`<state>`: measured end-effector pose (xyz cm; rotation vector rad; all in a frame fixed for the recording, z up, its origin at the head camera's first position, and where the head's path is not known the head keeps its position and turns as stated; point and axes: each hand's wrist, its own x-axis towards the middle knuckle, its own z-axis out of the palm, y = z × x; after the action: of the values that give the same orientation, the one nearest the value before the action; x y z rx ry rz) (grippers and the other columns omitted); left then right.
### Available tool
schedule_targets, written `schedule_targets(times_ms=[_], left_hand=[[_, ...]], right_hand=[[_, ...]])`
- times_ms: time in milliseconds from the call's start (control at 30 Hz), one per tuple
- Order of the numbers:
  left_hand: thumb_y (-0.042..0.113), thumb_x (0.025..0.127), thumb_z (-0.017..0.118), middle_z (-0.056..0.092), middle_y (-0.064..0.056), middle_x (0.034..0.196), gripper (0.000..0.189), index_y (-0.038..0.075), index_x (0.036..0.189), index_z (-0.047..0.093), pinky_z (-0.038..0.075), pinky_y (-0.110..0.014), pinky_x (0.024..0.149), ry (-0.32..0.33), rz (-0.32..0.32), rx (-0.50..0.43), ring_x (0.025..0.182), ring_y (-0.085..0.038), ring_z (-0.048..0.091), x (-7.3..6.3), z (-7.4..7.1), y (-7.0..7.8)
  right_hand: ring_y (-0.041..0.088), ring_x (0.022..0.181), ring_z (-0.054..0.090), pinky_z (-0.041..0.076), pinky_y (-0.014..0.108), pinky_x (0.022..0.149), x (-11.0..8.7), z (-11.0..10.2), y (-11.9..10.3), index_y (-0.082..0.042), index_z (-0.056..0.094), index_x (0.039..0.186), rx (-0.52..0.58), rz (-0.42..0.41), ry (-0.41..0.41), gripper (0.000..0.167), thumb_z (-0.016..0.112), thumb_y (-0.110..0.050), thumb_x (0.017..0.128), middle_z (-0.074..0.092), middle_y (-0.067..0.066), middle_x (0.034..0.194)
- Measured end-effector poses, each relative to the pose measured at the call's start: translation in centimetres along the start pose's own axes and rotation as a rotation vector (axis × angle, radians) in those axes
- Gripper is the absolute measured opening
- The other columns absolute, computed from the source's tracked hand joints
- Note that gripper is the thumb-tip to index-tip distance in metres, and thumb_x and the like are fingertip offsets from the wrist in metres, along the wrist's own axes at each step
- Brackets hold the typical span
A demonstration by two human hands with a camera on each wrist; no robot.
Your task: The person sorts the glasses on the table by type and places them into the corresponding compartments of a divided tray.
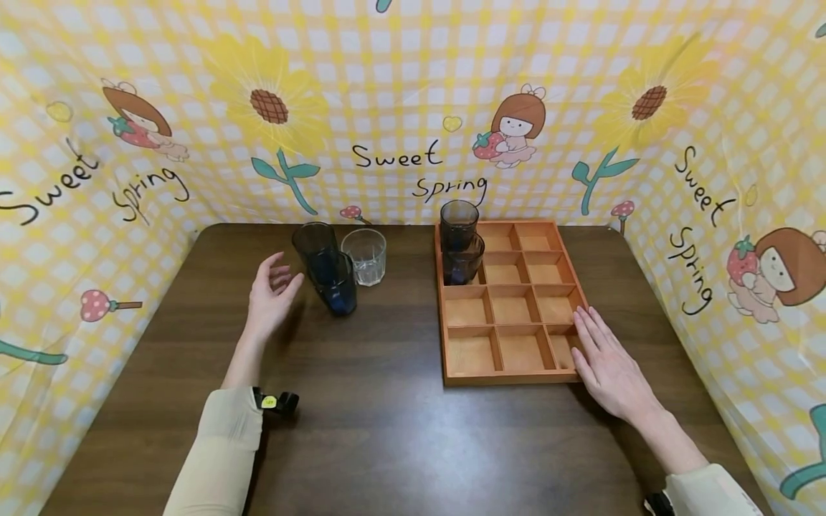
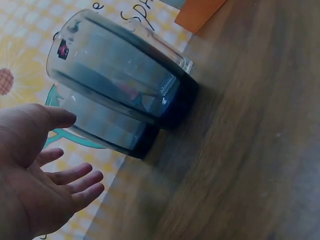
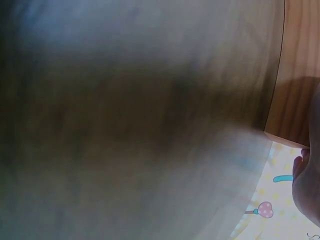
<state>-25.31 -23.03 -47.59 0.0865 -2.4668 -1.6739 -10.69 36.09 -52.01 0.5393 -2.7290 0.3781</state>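
My left hand [image 1: 272, 297] is just left of two dark blue glasses, its fingers loosely bent around nothing. The nearer dark glass [image 1: 338, 290] stands in front of the farther dark glass [image 1: 315, 247], overlapping it in the head view. In the left wrist view the thumb and fingers of the left hand [image 2: 45, 165] are spread beside the glasses [image 2: 120, 70]. A clear glass [image 1: 364, 258] stands right of them. My right hand [image 1: 609, 369] lies with extended fingers on the near right edge of a wooden compartment tray [image 1: 510, 380].
In the tray's left column, a dark glass [image 1: 459, 222] stands in the far compartment and another dark glass [image 1: 462, 261] in the one before it. Patterned cloth [image 1: 400, 86] walls in the brown table [image 1: 387, 430] at the back and both sides.
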Motion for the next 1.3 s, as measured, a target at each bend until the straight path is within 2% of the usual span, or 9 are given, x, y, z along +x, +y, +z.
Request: schedule_targets(times_ms=[167, 333, 467, 633, 733, 867, 1100, 1300], left_hand=[[0.011, 0.108, 0.066, 0.049, -0.034, 0.159, 0.074, 0.005, 0.172, 0.029, 0.037, -0.057, 0.132, -0.035, -0.023, -0.023, 0.149, -0.046, 0.052, 0.4, 0.0, -0.7], [0.007, 0.106, 0.069, 0.046, -0.037, 0.162, 0.08, 0.004, 0.173, 0.025, 0.032, -0.061, 0.134, -0.085, 0.007, -0.029, 0.154, -0.05, 0.045, 0.8, 0.4, -1.0], [0.004, 0.104, 0.071, 0.048, -0.038, 0.16, 0.08, 0.002, 0.171, 0.028, 0.032, -0.06, 0.134, -0.062, 0.015, -0.031, 0.156, -0.052, 0.044, 1.0, 1.1, -0.8], [0.001, 0.102, 0.072, 0.051, -0.038, 0.159, 0.077, -0.002, 0.168, 0.034, 0.034, -0.06, 0.133, -0.033, 0.022, -0.029, 0.156, -0.051, 0.045, 1.2, 1.5, -0.7], [-0.001, 0.1, 0.074, 0.05, -0.038, 0.16, 0.08, -0.002, 0.169, 0.033, 0.035, -0.06, 0.132, -0.043, 0.017, -0.032, 0.156, -0.051, 0.045, 1.4, 1.4, -1.1], [-0.003, 0.1, 0.074, 0.047, -0.037, 0.162, 0.084, -0.003, 0.17, 0.029, 0.034, -0.059, 0.133, -0.077, 0.002, -0.046, 0.155, -0.05, 0.045, 1.8, 1.5, -1.5], [-0.009, 0.099, 0.072, 0.044, -0.034, 0.164, 0.084, -0.001, 0.17, 0.027, 0.032, -0.055, 0.135, -0.147, 0.003, -0.128, 0.157, -0.046, 0.044, 3.0, 1.8, -1.6], [-0.006, 0.098, 0.075, 0.042, -0.028, 0.17, 0.086, -0.001, 0.167, 0.024, 0.03, -0.055, 0.136, -0.215, 0.015, -0.126, 0.161, -0.042, 0.04, 4.3, 2.3, -1.5]], right_hand=[[0.033, 0.171, 0.023, 0.001, 0.019, 0.138, -0.4, 0.3, -0.1, 0.009, 0.037, 0.166, 0.003, -0.001, -0.008, 0.063, 0.054, -0.019, 0.113, 0.041, 0.031, 0.171], [0.034, 0.17, 0.026, 0.001, 0.017, 0.137, -0.2, 0.0, -0.3, 0.009, 0.038, 0.165, 0.008, -0.004, 0.014, 0.063, 0.057, -0.017, 0.111, 0.042, 0.032, 0.17], [0.036, 0.169, 0.027, 0.001, 0.019, 0.137, 0.2, -0.3, -0.3, 0.009, 0.038, 0.165, 0.004, -0.015, 0.018, 0.063, 0.056, -0.016, 0.111, 0.042, 0.033, 0.17], [0.038, 0.169, 0.025, -0.001, 0.019, 0.137, 0.4, -0.6, -0.4, 0.01, 0.035, 0.166, -0.002, -0.007, -0.033, 0.063, 0.055, -0.017, 0.112, 0.04, 0.033, 0.171], [0.039, 0.169, 0.026, -0.002, 0.018, 0.137, 0.1, -0.4, -0.7, 0.009, 0.034, 0.167, 0.001, 0.01, -0.057, 0.064, 0.056, -0.018, 0.112, 0.04, 0.032, 0.171], [0.037, 0.17, 0.024, -0.002, 0.017, 0.136, -0.4, -0.2, -0.8, 0.009, 0.035, 0.167, 0.01, 0.019, -0.053, 0.065, 0.056, -0.018, 0.112, 0.041, 0.032, 0.171], [0.033, 0.172, 0.02, -0.004, 0.014, 0.134, -0.4, -0.2, -0.6, 0.007, 0.034, 0.168, 0.021, 0.03, -0.046, 0.066, 0.057, -0.017, 0.112, 0.04, 0.031, 0.172], [0.033, 0.172, 0.02, -0.003, 0.016, 0.136, -0.3, -0.2, -0.4, 0.007, 0.034, 0.168, 0.019, 0.034, -0.042, 0.065, 0.056, -0.018, 0.112, 0.04, 0.03, 0.172]])
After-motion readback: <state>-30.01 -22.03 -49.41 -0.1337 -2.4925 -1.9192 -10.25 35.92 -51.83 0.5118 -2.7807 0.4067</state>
